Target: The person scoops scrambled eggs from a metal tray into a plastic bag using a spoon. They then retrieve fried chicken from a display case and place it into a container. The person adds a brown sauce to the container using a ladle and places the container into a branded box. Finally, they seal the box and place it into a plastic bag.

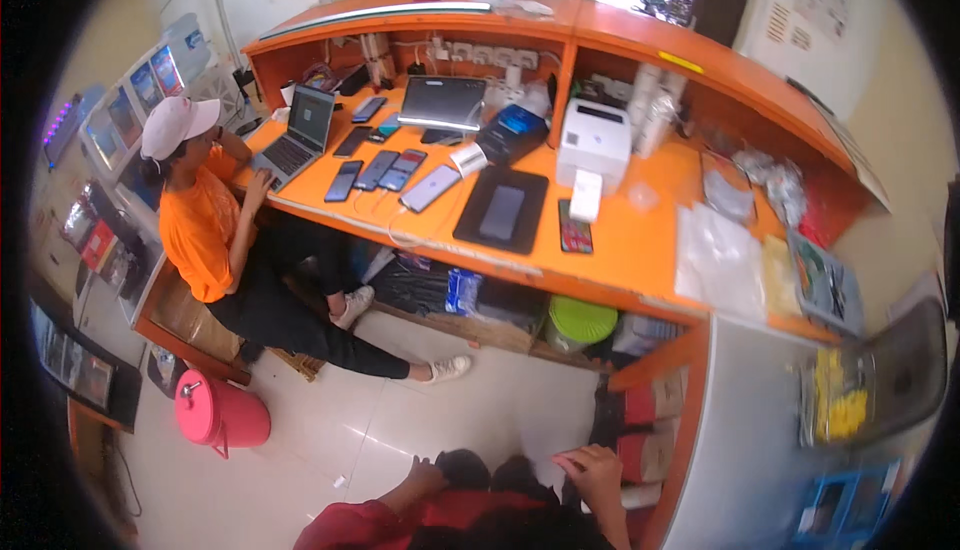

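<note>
My left hand (pixel 426 475) hangs low in front of my body, beside my dark trousers. Its fingers are partly hidden, and nothing shows in it. To the right, my right hand (pixel 595 469) is raised near the side of the orange counter, thumb and fingers bent towards each other. I cannot make out anything between them. Before me, on the orange desk (pixel 637 250), a phone lies on a black pad (pixel 470 212). A second phone (pixel 576 231) is partly under the paper strip of a white label printer (pixel 595 141).
A person in an orange shirt (pixel 196 227) sits at a laptop (pixel 309 123), one leg stretched across the floor. Several phones (pixel 375 169) lie beside it. A pink lidded bucket (pixel 232 419) stands on the tiles. Plastic bags (pixel 718 257) and a grey basket (pixel 829 283) are at right.
</note>
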A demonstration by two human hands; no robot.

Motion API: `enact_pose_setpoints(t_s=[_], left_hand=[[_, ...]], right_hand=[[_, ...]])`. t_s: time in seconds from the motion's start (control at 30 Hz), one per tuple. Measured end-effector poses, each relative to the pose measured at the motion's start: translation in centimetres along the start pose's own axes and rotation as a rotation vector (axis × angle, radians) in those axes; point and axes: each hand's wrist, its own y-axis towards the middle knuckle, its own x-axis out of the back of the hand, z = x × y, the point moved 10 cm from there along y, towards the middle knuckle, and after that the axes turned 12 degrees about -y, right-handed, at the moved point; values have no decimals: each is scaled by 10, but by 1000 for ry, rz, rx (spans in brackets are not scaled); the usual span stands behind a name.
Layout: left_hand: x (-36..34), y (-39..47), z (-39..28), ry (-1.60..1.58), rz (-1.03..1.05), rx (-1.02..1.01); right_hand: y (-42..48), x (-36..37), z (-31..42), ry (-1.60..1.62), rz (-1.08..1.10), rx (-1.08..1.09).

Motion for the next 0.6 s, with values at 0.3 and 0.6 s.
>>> enact_pose_setpoints(t_s=[0.3, 0.6], left_hand=[[328, 112, -71, -585, -253, -446], [629, 131, -84, -627, -703, -583]], right_hand=[[254, -20, -48, 108, -113, -31], [540, -10, -26, 72, -203, 165]])
